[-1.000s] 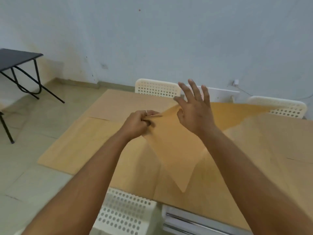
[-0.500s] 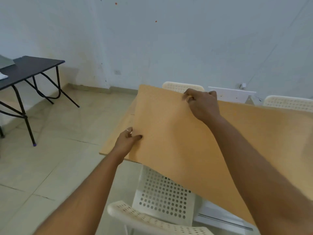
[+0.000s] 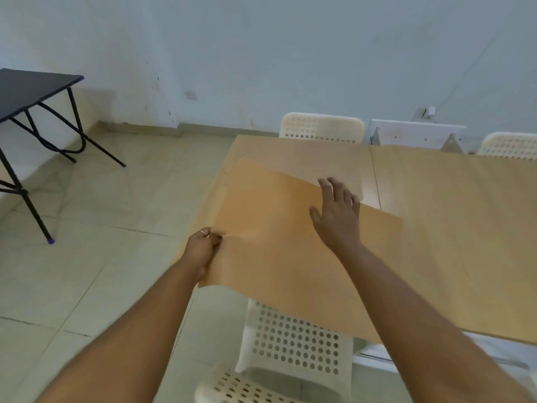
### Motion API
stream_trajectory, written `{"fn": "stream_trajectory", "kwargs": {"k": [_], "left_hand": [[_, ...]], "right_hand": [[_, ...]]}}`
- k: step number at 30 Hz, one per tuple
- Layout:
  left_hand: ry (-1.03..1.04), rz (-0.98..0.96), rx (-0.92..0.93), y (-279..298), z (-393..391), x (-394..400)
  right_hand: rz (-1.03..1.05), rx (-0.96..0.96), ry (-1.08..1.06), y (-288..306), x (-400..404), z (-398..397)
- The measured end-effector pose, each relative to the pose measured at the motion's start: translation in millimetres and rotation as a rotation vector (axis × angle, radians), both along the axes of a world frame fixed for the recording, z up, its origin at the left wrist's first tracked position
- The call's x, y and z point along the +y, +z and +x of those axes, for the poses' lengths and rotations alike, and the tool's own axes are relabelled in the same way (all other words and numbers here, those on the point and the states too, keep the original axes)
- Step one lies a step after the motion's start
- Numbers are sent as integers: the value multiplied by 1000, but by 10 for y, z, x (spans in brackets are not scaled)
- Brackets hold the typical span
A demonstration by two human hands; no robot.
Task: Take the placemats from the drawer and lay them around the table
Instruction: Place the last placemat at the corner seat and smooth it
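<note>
Pinching the near left edge of a tan placemat (image 3: 270,242), the left hand (image 3: 203,248) has thumb and fingers closed on the sheet, a ring showing on one finger. The placemat lies over the near left corner of the wooden worktop (image 3: 453,216), its near left corner jutting past the worktop's edge over the tiled floor (image 3: 116,216) and a white perforated chair (image 3: 290,344) tucked underneath. The sheet looks slightly lifted or curved on the left side, though how much of it touches the wood cannot be told.

The right hand (image 3: 338,216) is spread wide and flat, fingers splayed and pointing to the far side, holding nothing. It is over the far right part of the placemat; whether the palm presses on the sheet or hangs just above it cannot be told.

The worktop is nearly the same tan as the placemat, with a thin seam running from far to near just right of the right hand. At its far side stand two more white perforated chairs, one at the far centre (image 3: 322,126) and one at the far right (image 3: 508,144), with a white shelf-like unit (image 3: 415,135) between them against the pale wall. At the far left, well apart from the worktop, is a black folding table (image 3: 32,88) on thin metal legs.
</note>
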State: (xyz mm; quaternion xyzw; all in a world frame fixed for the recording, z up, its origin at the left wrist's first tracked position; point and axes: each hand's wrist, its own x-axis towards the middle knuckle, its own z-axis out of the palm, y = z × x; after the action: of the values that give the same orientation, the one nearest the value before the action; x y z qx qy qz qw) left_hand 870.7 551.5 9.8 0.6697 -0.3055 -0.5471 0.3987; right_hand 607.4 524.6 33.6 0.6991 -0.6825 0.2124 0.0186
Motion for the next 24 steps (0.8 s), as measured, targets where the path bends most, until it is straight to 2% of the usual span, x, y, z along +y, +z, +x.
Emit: {"fn": "stream_trajectory", "kwargs": {"k": [5, 7, 8, 11, 13, 15, 17, 19, 24], "left_hand": [[69, 125, -75, -232, 75, -323], [66, 156, -174, -321, 88, -406], [48, 176, -294, -365, 91, -438], [-34, 236, -816, -373, -30, -532], [-159, 159, -972, -366, -170, -589], [-410, 87, -1000, -418, -329, -631], [-635, 101, -1002, -503, -462, -631], [-773, 136, -1007, -589, -526, -652], [-782, 147, -1012, -731, -521, -704]], "right_hand": [[421, 0, -88, -726, 178, -66], [546, -17, -100, -868, 199, -82], [586, -21, -96, -912, 210, -79], [620, 7, -86, -1024, 224, -52], [608, 24, -109, -1080, 257, 3], [598, 43, -148, -1114, 322, 72], [592, 49, -190, -1130, 394, 151], [600, 35, -232, -1142, 456, 231], [552, 16, -276, -1112, 269, 208]]}}
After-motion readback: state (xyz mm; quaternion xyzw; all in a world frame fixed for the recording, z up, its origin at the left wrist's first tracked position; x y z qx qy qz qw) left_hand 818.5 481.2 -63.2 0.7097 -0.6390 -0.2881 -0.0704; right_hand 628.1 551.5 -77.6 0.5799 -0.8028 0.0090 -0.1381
